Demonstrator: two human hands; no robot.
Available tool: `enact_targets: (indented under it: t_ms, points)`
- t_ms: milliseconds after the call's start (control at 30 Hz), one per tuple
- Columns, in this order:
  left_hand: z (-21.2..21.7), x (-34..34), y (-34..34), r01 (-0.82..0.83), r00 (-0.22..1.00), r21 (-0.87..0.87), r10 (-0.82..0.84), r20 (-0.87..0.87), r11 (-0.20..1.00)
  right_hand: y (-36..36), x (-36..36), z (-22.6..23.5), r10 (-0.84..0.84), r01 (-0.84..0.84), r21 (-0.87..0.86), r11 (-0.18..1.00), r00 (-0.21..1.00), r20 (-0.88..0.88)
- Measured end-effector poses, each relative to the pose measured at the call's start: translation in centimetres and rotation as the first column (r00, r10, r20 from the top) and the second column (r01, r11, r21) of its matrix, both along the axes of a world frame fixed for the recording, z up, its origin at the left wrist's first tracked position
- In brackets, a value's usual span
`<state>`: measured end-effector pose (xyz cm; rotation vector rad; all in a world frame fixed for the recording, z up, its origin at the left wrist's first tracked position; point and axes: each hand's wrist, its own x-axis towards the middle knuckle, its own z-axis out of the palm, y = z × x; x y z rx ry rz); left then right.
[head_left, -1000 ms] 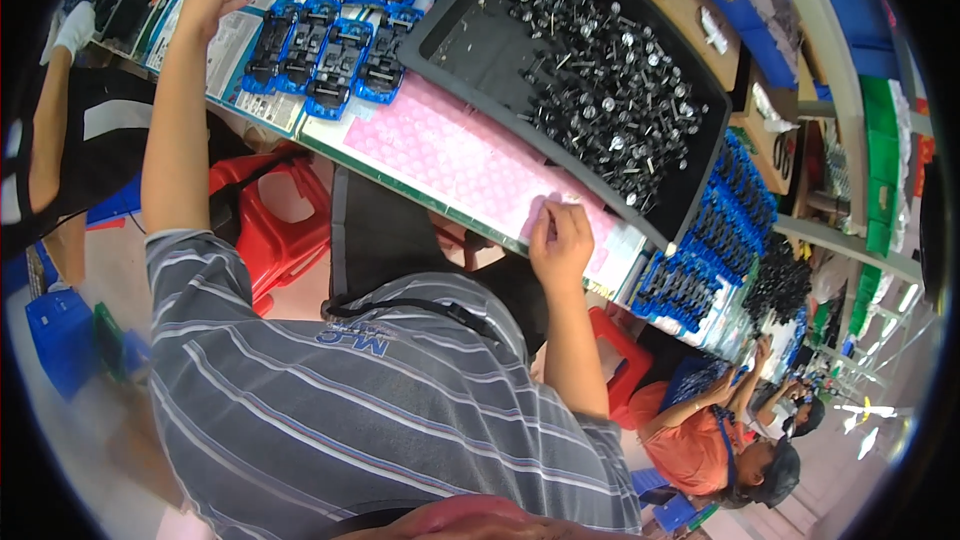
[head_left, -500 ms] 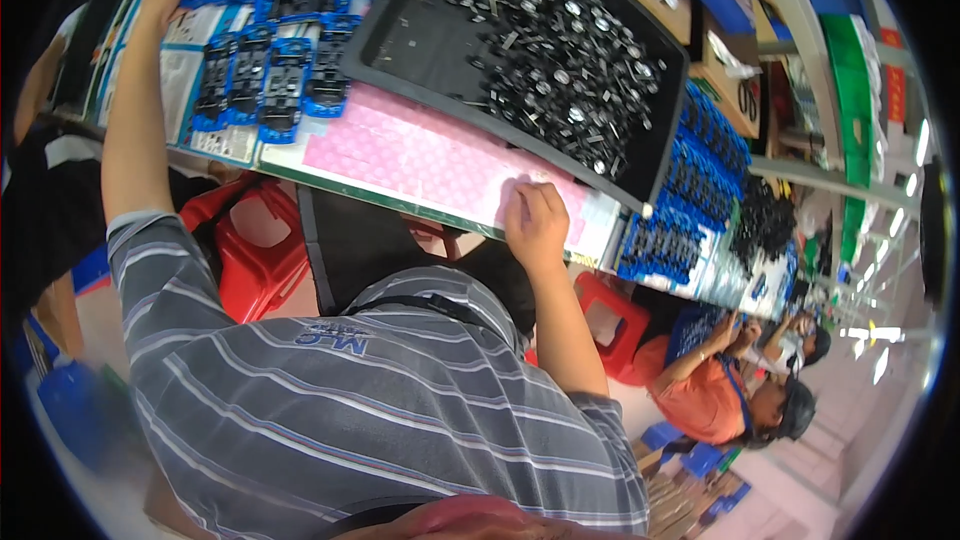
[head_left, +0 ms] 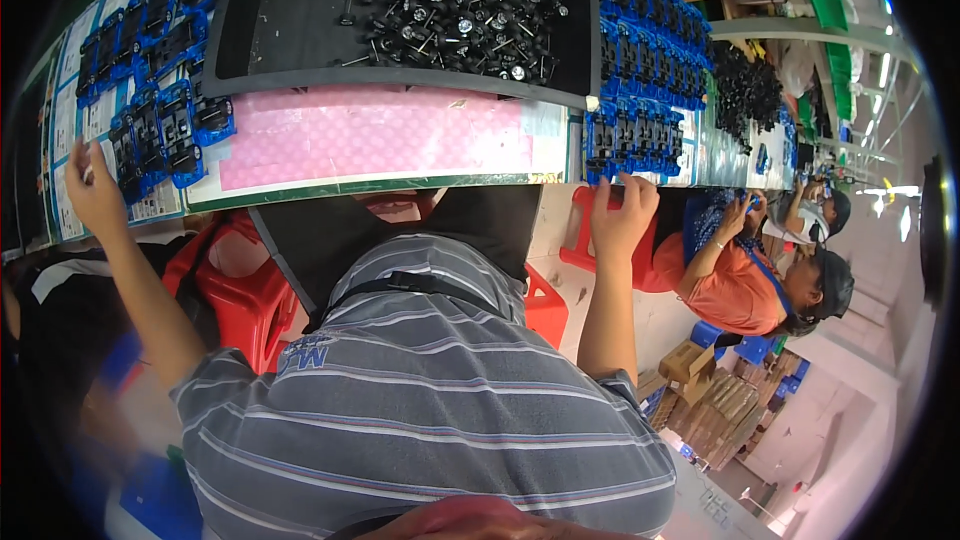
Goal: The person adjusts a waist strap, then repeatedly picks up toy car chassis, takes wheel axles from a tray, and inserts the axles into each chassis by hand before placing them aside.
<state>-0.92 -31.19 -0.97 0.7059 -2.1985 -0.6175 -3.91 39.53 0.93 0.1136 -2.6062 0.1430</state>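
Observation:
At the far left, my left hand is held beside a cluster of blue-and-black toy car chassis. Its fingers are bent with a gap between thumb and fingers, and no held thing can be made out. My right hand has its fingers apart at the table's near edge. Its fingertips reach the nearest end of another group of toy car chassis, set in close rows on the right; whether they touch one is unclear. Between my hands lies a pink bubble-wrap sheet.
Behind the pink sheet, a black tray holds many small wheels on axles. A heap of black parts lies farther right. Red stools stand under the table. A co-worker in orange sits to the right.
My right hand has left the pink sheet and moved right to the chassis rows. The left hand has drawn back toward the near edge. The view has turned, leveling the table.

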Motion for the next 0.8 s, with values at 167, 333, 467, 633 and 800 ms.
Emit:
enact_targets:
  t_ms: [167,333,467,633,800]
  points:
    - [0.4,2.4,15.9,0.234,0.957,0.285,-0.169,-0.235,0.93,1.0,1.1,-2.1,0.094,-0.085,-0.121,0.989,0.993,0.07]
    - [-1.3,2.6,29.2,0.503,0.845,0.679,-0.469,-0.256,0.535,0.1,0.8,-2.6,0.187,-0.175,-0.154,0.972,0.98,0.066]
    - [-1.2,1.9,35.0,0.574,0.622,0.803,-0.724,-0.299,0.162,-0.6,1.2,-3.0,0.215,-0.191,-0.211,0.959,0.972,0.098]
    - [-1.5,1.2,38.0,0.44,0.497,0.882,-0.773,-0.394,-0.166,-2.3,3.1,-3.5,0.293,-0.266,-0.275,0.924,0.954,0.061]
    - [-1.3,0.5,40.1,0.334,0.454,0.878,-0.758,-0.469,-0.343,-6.9,5.4,-2.6,0.553,-0.541,-0.312,0.781,0.831,-0.058]
